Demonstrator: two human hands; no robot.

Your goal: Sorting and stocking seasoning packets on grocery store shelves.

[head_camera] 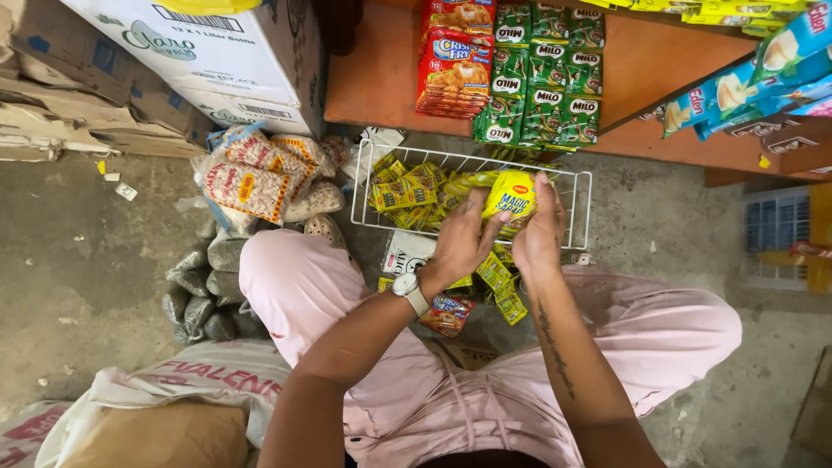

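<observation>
From the head cam, you've got a strip of small yellow seasoning sachets, shiny with a red oval logo, held up right over the white wire basket that's full of more of them. Your left hand, watch on the wrist, is pinched shut on the strip's left side. Your right hand is curled closed around its right edge, both forearms angled in from your lap.
</observation>
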